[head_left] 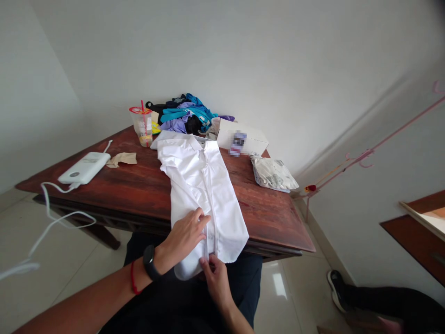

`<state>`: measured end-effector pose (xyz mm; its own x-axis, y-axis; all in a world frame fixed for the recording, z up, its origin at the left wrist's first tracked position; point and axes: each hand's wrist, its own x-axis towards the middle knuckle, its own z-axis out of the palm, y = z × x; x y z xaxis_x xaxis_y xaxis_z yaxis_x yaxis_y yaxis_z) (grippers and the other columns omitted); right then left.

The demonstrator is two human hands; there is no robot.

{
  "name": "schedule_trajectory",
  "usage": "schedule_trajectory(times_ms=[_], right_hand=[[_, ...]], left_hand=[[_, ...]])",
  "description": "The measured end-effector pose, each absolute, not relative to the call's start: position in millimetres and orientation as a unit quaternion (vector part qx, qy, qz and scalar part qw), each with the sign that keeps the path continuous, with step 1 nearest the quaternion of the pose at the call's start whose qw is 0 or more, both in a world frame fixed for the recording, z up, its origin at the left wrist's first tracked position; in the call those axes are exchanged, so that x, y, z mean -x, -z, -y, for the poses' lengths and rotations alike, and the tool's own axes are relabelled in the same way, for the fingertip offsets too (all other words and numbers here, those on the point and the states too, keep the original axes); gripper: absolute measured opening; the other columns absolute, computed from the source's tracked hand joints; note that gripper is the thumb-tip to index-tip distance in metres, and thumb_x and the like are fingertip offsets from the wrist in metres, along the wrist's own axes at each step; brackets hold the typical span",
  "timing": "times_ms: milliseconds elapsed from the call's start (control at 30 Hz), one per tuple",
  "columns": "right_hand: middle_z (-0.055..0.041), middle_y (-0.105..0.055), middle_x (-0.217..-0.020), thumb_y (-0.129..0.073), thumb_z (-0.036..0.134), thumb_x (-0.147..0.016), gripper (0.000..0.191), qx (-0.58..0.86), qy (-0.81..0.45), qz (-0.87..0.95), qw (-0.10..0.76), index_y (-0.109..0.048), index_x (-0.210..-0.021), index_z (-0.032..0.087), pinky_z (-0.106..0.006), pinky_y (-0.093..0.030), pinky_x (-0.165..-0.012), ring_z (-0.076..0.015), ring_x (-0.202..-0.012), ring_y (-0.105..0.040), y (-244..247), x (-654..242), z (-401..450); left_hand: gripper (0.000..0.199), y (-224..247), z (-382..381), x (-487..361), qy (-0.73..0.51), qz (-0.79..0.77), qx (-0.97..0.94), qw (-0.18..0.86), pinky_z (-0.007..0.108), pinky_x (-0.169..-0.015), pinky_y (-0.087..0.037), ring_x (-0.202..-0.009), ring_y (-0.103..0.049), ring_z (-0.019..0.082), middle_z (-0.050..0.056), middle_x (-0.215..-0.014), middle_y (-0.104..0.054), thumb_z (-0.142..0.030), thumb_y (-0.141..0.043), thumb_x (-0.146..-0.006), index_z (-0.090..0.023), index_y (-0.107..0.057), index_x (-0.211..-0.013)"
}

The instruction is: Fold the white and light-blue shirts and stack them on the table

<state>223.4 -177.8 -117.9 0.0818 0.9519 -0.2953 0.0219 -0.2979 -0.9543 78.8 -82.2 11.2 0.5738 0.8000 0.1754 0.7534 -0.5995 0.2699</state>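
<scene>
A white shirt (225,199) lies lengthwise on the dark red wooden table (139,195), its collar toward the back and its lower end hanging over the front edge above my lap. My left hand (184,236), with a black band and a red string at the wrist, rests on the shirt's lower front, fingers bent near the button strip. At the hem, my right hand (216,278) pinches the shirt's edge between thumb and fingers. Whether the left fingers grip any cloth is hard to tell.
Behind the shirt are a heap of clothes (187,113), a plastic cup (144,127) and a white box (255,139). A power bank (85,168) with a cable lies left, folded cloth (274,174) right. A person's leg (382,297) shows lower right.
</scene>
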Motion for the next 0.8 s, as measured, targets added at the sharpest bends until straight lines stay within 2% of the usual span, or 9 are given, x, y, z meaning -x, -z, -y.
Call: schedule_trajectory(times_ms=[100, 200, 333, 400, 467, 533, 633, 700, 800], right_hand=[[0.0017, -0.052, -0.056, -0.062, 0.078, -0.08, 0.058, 0.622, -0.513, 0.442, 0.393, -0.049, -0.068, 0.022, -0.027, -0.041, -0.053, -0.0166, -0.052, -0.055, 111, -229, 178], [-0.0006, -0.055, -0.052, -0.062, 0.063, -0.088, 0.05, 0.636, -0.443, 0.547, 0.316, -0.054, -0.06, 0.022, -0.027, -0.033, -0.053, -0.0146, -0.048, -0.051, 80, -244, 177], [-0.0027, -0.056, -0.05, -0.059, 0.05, -0.094, 0.049, 0.628, -0.349, 0.662, 0.214, -0.059, -0.054, 0.022, -0.028, -0.026, -0.053, -0.0137, -0.045, -0.044, 1, -270, 164], [-0.0027, -0.055, -0.053, -0.057, 0.047, -0.097, 0.048, 0.621, -0.259, 0.697, 0.248, -0.058, -0.056, 0.022, -0.03, -0.025, -0.056, -0.0137, -0.048, -0.042, -44, -273, 147], [-0.0039, -0.059, -0.06, -0.051, 0.044, -0.101, 0.044, 0.595, -0.18, 0.724, 0.298, -0.061, -0.063, 0.022, -0.031, -0.028, -0.059, -0.0147, -0.054, -0.047, -83, -263, 120], [-0.0049, -0.066, -0.071, -0.053, 0.042, -0.1, 0.036, 0.562, -0.139, 0.755, 0.31, -0.064, -0.072, 0.022, -0.03, -0.035, -0.064, -0.0168, -0.063, -0.056, -109, -240, 84], [-0.0053, -0.071, -0.094, -0.061, 0.043, -0.097, 0.023, 0.531, -0.112, 0.807, 0.234, -0.068, -0.097, 0.021, -0.031, -0.045, -0.075, -0.0202, -0.082, -0.065, -119, -190, 19], [-0.01, -0.068, -0.114, -0.066, 0.051, -0.093, 0.039, 0.516, -0.078, 0.835, 0.176, -0.064, -0.116, 0.019, -0.035, -0.05, -0.082, -0.0246, -0.096, -0.066, -109, -152, -23], [-0.0183, -0.057, -0.131, -0.078, 0.056, -0.083, 0.07, 0.527, -0.011, 0.84, 0.127, -0.052, -0.134, 0.016, -0.046, -0.052, -0.091, -0.0346, -0.119, -0.057, -83, -102, -73]], left_hand=[[0.048, -10, 86, -83, -0.139, -0.456, -0.877, 0.053, 0.033, -0.08, -0.054, -0.103, -0.06, 0.025, 0.007, -0.118, -0.057, -0.02, -0.077, -0.087, -0.025, -0.056, -0.13], [0.055, -8, 88, -85, -0.139, -0.458, -0.877, 0.044, 0.034, -0.082, -0.054, -0.104, -0.06, 0.025, 0.007, -0.12, -0.056, -0.019, -0.076, -0.088, -0.025, -0.052, -0.137], [0.058, -4, 93, -85, -0.141, -0.462, -0.875, 0.046, 0.037, -0.087, -0.052, -0.109, -0.058, 0.028, 0.01, -0.125, -0.057, -0.015, -0.072, -0.089, -0.022, -0.049, -0.142], [0.056, 0, 95, -86, -0.141, -0.463, -0.874, 0.045, 0.039, -0.088, -0.052, -0.111, -0.057, 0.029, 0.012, -0.129, -0.057, -0.014, -0.069, -0.089, -0.02, -0.05, -0.142], [0.054, 4, 96, -88, -0.136, -0.465, -0.874, 0.032, 0.04, -0.086, -0.053, -0.109, -0.058, 0.03, 0.013, -0.129, -0.057, -0.013, -0.066, -0.09, -0.018, -0.051, -0.141], [0.051, 8, 96, -90, -0.13, -0.472, -0.872, 0.013, 0.041, -0.081, -0.053, -0.107, -0.058, 0.03, 0.014, -0.127, -0.058, -0.012, -0.063, -0.09, -0.017, -0.053, -0.14], [0.05, 14, 96, -91, -0.132, -0.477, -0.869, 0.0, 0.042, -0.078, -0.054, -0.106, -0.06, 0.031, 0.015, -0.125, -0.06, -0.011, -0.058, -0.092, -0.016, -0.054, -0.141], [0.053, 18, 96, -91, -0.141, -0.476, -0.868, 0.0, 0.042, -0.079, -0.054, -0.108, -0.061, 0.031, 0.015, -0.127, -0.061, -0.008, -0.055, -0.092, -0.016, -0.052, -0.144], [0.053, 25, 98, -90, -0.158, -0.476, -0.865, -0.001, 0.044, -0.084, -0.054, -0.112, -0.061, 0.03, 0.015, -0.131, -0.062, -0.007, -0.053, -0.093, -0.016, -0.053, -0.144]])
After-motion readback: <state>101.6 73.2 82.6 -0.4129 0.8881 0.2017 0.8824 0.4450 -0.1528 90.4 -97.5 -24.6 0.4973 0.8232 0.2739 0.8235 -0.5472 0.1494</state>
